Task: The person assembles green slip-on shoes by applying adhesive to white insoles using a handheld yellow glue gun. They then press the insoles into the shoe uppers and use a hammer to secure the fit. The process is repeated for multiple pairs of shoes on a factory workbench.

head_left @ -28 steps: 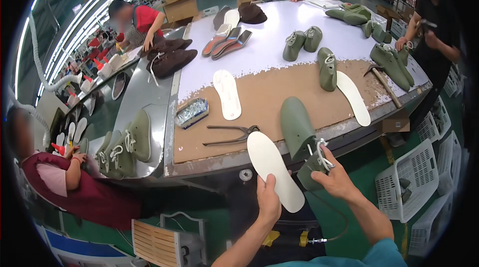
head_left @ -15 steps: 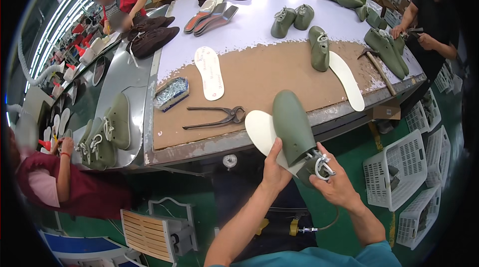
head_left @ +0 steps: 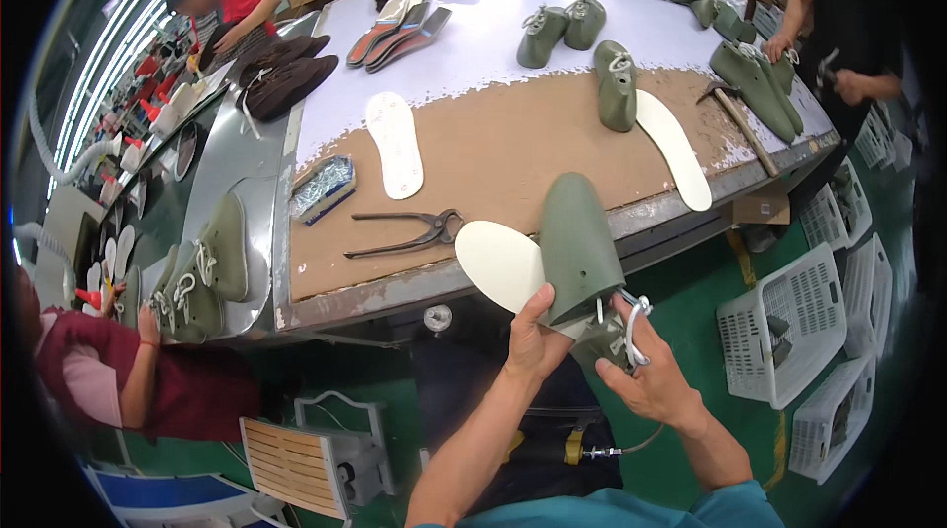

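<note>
Lower centre of the frame: a green last (head_left: 577, 247) is held toe upward, with a white insole (head_left: 496, 262) behind it, jutting out to its left. The left hand (head_left: 536, 342) pinches the insole beside the last, thumb on the near side; its other fingers are partly hidden, and their exact hold cannot be told. The right hand (head_left: 653, 377) closes around the heel of the last, fingers bent beside a white cord (head_left: 639, 339). Centre: on the brown part of the table (head_left: 493, 168) lie pliers (head_left: 419, 232), a nail box (head_left: 324, 189) and a second insole (head_left: 395, 145). Right of centre: another last (head_left: 617, 89) stands beside a third insole (head_left: 676, 151); a hammer (head_left: 747, 133) lies farther right.
</note>
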The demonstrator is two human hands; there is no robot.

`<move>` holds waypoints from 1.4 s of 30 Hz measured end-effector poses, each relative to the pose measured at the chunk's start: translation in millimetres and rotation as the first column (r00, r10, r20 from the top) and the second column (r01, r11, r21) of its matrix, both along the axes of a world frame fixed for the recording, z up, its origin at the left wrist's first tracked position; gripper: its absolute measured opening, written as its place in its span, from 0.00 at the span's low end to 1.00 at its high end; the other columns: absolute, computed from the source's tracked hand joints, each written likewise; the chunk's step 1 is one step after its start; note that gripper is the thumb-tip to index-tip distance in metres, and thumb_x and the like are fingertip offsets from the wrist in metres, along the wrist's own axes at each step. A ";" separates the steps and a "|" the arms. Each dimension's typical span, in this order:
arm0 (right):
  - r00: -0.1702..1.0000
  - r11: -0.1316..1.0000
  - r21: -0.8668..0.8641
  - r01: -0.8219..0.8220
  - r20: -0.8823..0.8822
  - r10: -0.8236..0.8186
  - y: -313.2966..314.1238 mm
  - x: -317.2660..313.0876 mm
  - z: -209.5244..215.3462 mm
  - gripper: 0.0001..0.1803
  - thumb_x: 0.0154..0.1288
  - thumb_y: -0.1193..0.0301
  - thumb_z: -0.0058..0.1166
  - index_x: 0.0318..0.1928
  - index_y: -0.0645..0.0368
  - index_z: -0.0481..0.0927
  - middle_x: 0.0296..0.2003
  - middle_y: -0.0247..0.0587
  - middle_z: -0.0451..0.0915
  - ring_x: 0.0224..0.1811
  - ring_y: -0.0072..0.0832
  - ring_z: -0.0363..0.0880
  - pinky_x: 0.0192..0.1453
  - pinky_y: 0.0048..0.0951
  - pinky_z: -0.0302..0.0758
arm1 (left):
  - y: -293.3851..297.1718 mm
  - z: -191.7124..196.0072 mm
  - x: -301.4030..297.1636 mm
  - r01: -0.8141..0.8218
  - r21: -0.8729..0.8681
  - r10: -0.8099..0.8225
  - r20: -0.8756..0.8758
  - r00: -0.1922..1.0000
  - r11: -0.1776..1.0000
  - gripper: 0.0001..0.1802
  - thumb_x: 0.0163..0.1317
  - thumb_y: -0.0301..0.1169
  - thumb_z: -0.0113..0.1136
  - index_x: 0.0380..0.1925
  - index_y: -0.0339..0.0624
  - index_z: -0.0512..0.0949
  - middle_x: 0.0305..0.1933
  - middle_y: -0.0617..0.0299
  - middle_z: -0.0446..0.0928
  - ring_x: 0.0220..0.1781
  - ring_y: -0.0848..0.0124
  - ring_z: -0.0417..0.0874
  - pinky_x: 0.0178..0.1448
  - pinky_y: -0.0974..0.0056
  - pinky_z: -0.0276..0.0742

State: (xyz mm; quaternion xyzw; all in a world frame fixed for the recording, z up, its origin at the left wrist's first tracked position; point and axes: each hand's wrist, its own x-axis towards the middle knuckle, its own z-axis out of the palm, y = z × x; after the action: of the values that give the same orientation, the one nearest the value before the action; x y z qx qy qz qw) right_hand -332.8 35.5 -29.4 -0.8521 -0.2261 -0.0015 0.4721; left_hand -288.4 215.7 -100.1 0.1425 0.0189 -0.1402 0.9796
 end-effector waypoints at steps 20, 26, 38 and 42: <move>0.935 0.934 0.343 -0.102 -0.287 0.207 23.4 -40.8 31.2 0.44 0.61 0.73 0.69 0.74 0.74 0.64 0.71 0.64 0.71 0.71 0.49 0.76 0.74 0.42 0.71 | 51.7 48.6 -85.9 -0.358 0.256 0.310 0.207 0.928 0.898 0.44 0.54 0.33 0.77 0.70 0.38 0.67 0.63 0.52 0.77 0.65 0.55 0.80 0.69 0.48 0.79; 0.916 0.912 0.363 -0.192 -0.268 0.299 28.6 -50.5 18.5 0.46 0.60 0.74 0.69 0.76 0.73 0.61 0.73 0.61 0.69 0.73 0.46 0.73 0.76 0.41 0.68 | 60.8 36.6 -117.7 -0.470 0.297 0.416 0.229 0.880 0.831 0.42 0.54 0.33 0.76 0.69 0.38 0.69 0.62 0.52 0.77 0.63 0.56 0.82 0.66 0.50 0.81; 0.930 0.847 0.510 -0.149 -0.218 0.295 74.6 -52.7 -7.6 0.47 0.58 0.75 0.68 0.77 0.70 0.61 0.71 0.54 0.71 0.73 0.39 0.71 0.76 0.39 0.66 | 74.6 42.8 -127.5 -0.552 0.353 0.519 0.190 0.833 0.756 0.40 0.55 0.34 0.73 0.68 0.38 0.70 0.62 0.53 0.78 0.62 0.57 0.83 0.66 0.52 0.83; 0.887 0.804 0.568 -0.176 -0.262 0.379 84.4 -46.6 -14.1 0.49 0.58 0.74 0.70 0.78 0.67 0.59 0.70 0.50 0.72 0.72 0.37 0.72 0.75 0.39 0.67 | 83.1 38.1 -137.4 -0.587 0.416 0.548 0.224 0.806 0.694 0.41 0.55 0.35 0.74 0.69 0.38 0.69 0.63 0.54 0.77 0.64 0.56 0.82 0.67 0.51 0.81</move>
State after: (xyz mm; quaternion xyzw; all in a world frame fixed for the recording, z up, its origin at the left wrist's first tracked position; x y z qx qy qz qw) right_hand -379.3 119.9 -43.4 -0.6305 -0.2500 0.1641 0.7162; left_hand -425.8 298.9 -62.0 0.3661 0.0545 0.1837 0.9106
